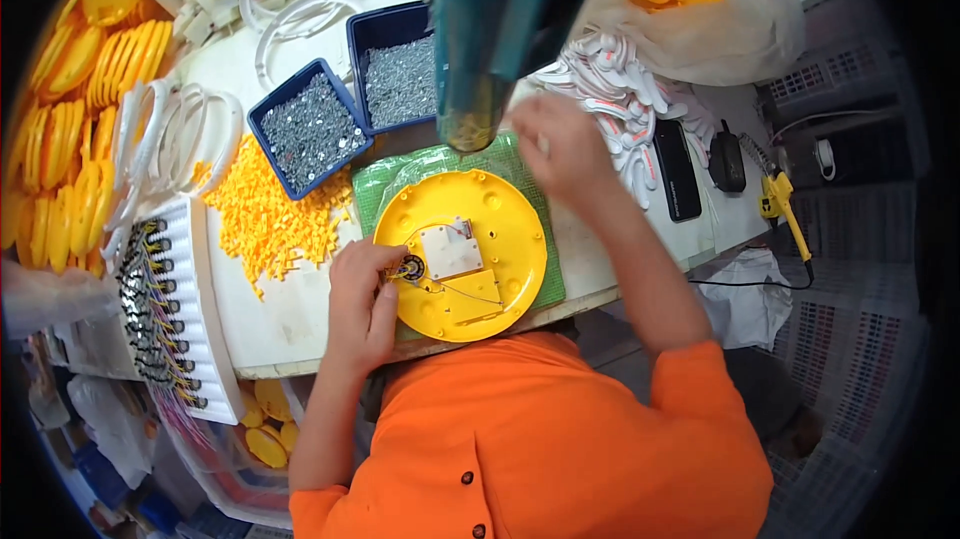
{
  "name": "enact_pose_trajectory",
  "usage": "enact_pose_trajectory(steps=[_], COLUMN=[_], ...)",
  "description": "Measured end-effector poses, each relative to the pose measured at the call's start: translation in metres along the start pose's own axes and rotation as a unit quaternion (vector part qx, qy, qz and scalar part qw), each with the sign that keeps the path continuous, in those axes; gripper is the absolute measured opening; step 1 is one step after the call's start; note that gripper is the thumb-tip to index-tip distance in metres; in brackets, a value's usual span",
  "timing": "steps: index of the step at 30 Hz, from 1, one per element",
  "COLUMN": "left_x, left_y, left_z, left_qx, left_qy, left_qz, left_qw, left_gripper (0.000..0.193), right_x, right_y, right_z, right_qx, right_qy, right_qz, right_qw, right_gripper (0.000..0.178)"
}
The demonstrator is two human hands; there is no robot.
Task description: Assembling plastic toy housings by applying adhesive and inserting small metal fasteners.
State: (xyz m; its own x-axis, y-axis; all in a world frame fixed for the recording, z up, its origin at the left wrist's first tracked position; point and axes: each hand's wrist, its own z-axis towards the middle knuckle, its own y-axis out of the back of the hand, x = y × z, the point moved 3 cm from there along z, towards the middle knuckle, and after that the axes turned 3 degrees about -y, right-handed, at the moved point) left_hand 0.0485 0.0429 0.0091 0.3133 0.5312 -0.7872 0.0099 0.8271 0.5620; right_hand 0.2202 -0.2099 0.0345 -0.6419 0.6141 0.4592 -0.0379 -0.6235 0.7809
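A round yellow plastic shell (pixel 518 284) lies on a green mat (pixel 372 187) in front of me. Inside it sit a white rectangular box (pixel 452 251), a yellow panel and thin wires. My left hand (pixel 362 301) is at the shell's left side, index finger and thumb closed around a small round black part (pixel 411 267) with wires. Raised past the shell's upper right edge, my right hand (pixel 568 154) has curled fingers beside the lower end of a teal hanging tool (pixel 500 39). What those fingers hold, if anything, I cannot make out.
Beyond the shell stand two blue bins (pixel 308 129) of small metal pieces. Small yellow pieces (pixel 270 214) are heaped at left, by a white tray (pixel 195 309) of wired parts. At right lie white parts (pixel 615 99), a black phone (pixel 678 169) and a yellow corded tool (pixel 788 214).
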Motion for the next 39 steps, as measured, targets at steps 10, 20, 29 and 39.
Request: enact_pose_trajectory(steps=[10,20,29,39], left_x=[0.0,-0.001,-0.001,-0.004], left_y=[-0.027,-0.025,-0.025,-0.023], left_z=[-0.016,-0.013,-0.015,-0.009], left_qx=[-0.109,-0.108,-0.115,-0.12], left_qy=[0.01,0.007,0.011,0.004], left_qz=[0.057,0.05,0.042,0.043], left_qw=[0.992,0.993,0.992,0.992], left_gripper=[0.038,0.038,0.039,0.04], right_x=[-0.105,-0.001,0.045,0.054], right_y=[-0.022,0.003,-0.039,-0.034], right_z=[0.093,0.0,0.002,-0.009], right_qx=[0.019,0.024,0.089,0.111], right_qy=[0.046,-0.093,0.027,0.036], right_qz=[-0.233,0.145,0.092,-0.01], right_qw=[0.971,0.985,0.991,0.993], right_gripper=[0.01,0.018,0.018,0.022])
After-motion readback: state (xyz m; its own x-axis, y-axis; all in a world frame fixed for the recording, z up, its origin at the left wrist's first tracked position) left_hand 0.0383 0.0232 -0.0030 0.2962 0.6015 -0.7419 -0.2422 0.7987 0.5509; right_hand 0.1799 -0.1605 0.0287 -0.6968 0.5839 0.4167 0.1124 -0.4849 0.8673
